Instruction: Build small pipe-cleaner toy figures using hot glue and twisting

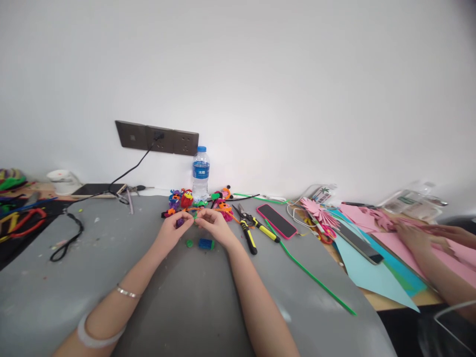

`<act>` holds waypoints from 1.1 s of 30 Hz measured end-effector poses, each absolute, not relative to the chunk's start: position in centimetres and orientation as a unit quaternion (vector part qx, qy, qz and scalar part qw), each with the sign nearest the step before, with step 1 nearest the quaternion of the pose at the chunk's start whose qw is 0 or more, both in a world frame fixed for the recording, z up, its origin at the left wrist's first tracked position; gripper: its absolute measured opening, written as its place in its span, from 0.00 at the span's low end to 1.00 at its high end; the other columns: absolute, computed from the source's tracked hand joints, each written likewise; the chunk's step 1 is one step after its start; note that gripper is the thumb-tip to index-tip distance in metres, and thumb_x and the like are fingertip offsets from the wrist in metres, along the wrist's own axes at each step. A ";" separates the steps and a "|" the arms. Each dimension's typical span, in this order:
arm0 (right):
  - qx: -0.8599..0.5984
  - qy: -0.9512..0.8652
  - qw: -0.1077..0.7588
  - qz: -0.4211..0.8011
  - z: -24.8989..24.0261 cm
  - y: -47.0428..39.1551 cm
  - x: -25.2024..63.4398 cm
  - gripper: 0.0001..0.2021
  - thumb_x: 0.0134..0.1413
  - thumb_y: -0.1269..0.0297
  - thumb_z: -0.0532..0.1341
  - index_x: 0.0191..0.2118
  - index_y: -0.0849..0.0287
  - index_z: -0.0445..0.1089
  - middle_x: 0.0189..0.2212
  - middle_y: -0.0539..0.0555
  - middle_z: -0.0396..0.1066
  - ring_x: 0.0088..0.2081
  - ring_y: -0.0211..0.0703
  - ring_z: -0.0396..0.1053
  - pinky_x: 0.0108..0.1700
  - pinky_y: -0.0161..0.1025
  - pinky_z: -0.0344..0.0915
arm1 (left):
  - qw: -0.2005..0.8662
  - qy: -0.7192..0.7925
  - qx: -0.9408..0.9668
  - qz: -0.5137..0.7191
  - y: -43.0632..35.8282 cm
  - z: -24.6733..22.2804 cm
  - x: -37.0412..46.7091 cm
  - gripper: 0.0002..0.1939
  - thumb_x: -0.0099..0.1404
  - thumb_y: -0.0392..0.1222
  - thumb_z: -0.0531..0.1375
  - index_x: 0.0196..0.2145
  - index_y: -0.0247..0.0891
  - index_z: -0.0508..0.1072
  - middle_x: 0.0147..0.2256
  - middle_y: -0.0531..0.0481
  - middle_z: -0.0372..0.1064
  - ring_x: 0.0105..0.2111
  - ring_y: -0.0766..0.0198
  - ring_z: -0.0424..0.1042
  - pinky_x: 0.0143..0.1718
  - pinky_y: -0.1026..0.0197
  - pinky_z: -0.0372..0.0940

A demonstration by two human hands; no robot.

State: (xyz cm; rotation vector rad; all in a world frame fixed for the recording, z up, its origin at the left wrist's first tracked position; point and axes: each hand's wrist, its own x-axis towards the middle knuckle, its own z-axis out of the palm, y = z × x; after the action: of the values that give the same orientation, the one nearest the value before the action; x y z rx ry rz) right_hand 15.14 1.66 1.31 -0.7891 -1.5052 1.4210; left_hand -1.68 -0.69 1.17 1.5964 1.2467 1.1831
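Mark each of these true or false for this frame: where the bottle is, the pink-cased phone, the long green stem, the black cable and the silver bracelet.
1. The water bottle stands upright near the wall. True.
2. The pink-cased phone lies left of both hands. False: it lies to their right.
3. The right hand grips the long green stem. False: the stem lies on the grey table surface, away from that hand.
4. The black cable runs up to the dark socket panel. True.
5. The silver bracelet is on the right arm. False: it is on the left arm.
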 end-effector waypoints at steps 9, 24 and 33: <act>-0.313 -0.621 0.431 0.575 1.3 1.5 15.2 0.16 0.48 0.52 0.66 0.30 0.60 0.66 0.24 0.47 0.64 0.26 0.35 0.61 0.32 0.34 0.60 | 0.413 0.486 0.622 0.455 -0.8 1.2 -1.7 0.15 0.61 0.53 0.58 0.29 0.37 0.70 0.20 0.57 0.57 0.19 0.70 0.52 0.20 0.66 0.49; -0.300 -0.624 0.462 0.554 1.2 1.5 15.0 0.12 0.49 0.56 0.66 0.36 0.59 0.72 0.28 0.51 0.68 0.27 0.36 0.63 0.32 0.36 0.63 | 0.382 0.496 0.650 0.431 -1.0 2.1 -1.6 0.17 0.59 0.54 0.57 0.26 0.37 0.70 0.21 0.56 0.59 0.21 0.68 0.54 0.23 0.65 0.52; -0.306 -0.591 0.481 0.571 1.6 1.5 15.2 0.16 0.43 0.56 0.70 0.34 0.58 0.67 0.27 0.48 0.66 0.28 0.36 0.65 0.32 0.35 0.64 | 0.404 0.475 0.667 0.406 -1.2 2.2 -1.3 0.16 0.59 0.53 0.57 0.24 0.37 0.68 0.20 0.57 0.56 0.20 0.69 0.54 0.21 0.66 0.52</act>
State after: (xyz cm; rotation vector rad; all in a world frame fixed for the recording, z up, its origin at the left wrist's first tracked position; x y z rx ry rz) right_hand 15.16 1.54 1.56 -0.7470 -1.4414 1.3919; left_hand -1.27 -1.18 2.19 1.6846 1.2000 1.0260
